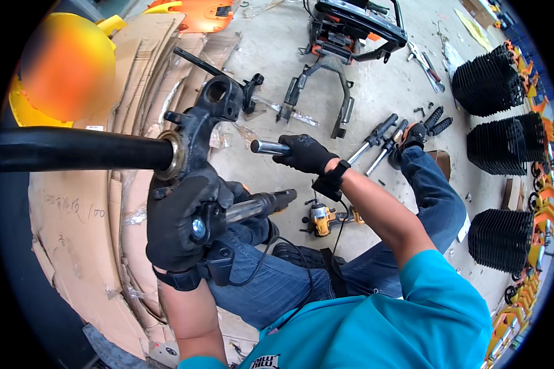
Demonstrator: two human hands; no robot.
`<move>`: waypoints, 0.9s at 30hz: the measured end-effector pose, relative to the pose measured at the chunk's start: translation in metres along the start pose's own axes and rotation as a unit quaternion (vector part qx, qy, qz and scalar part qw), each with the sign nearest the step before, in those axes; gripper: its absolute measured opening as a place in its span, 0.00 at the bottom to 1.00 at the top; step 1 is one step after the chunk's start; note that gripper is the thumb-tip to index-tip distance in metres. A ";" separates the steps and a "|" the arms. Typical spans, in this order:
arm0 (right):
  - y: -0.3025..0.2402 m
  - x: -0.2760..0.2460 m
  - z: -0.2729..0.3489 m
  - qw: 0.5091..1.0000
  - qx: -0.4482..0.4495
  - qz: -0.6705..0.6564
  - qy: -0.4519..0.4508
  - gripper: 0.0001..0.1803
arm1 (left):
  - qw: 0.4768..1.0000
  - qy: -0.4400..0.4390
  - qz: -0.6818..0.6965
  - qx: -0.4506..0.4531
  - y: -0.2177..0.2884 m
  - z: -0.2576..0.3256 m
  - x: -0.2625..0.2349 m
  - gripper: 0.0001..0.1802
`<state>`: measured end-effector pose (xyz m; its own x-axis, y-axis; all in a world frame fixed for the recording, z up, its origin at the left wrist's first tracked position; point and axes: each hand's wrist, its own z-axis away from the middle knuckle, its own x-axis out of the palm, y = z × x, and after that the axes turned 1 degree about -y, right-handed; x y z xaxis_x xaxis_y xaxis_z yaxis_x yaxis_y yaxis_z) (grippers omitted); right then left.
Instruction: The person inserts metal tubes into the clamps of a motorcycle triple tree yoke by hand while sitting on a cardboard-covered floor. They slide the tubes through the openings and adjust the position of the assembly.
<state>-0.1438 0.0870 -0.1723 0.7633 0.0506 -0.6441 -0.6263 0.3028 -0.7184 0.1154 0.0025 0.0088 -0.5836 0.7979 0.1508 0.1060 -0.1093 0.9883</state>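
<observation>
My left hand (175, 227), in a black glove, is closed around the lower part of a black fork clamp (194, 132). A long black tube (86, 151) runs leftward from the clamp's collar. Below the clamp, a fork leg (246, 211) with a silver shaft and dark end points right, beside a bolt head (197, 227). Out in front, my right hand (308, 154), also gloved in black, grips a shiny metal tube (268, 147) whose end sticks out leftward, apart from the clamp. My fingers hide the rest of that tube.
Flattened cardboard (74, 240) lies at left. A yellow cordless impact driver (322, 219) rests on the floor between my legs. Two fork legs (375, 138) lie near my right foot. A black frame (332, 64) stands ahead; stacked black racks (501, 240) line the right.
</observation>
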 end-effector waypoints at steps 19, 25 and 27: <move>0.131 0.110 -0.091 0.950 0.216 0.216 -0.070 0.16 | 0.966 0.148 -0.205 -0.048 0.006 -0.007 0.005 0.22; 0.134 0.121 -0.119 0.955 0.128 0.266 0.032 0.11 | 0.949 0.154 -0.273 -0.041 0.002 -0.010 0.001 0.22; 0.136 0.115 -0.122 0.954 0.108 0.272 0.058 0.10 | 0.943 0.138 -0.303 0.002 -0.004 -0.010 -0.001 0.20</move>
<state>-0.1602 0.0176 -0.3765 0.3032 0.1539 -0.9404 -0.8685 0.4508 -0.2063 0.1075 -0.0039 0.0045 -0.7242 0.5290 -0.4423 -0.3125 0.3200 0.8944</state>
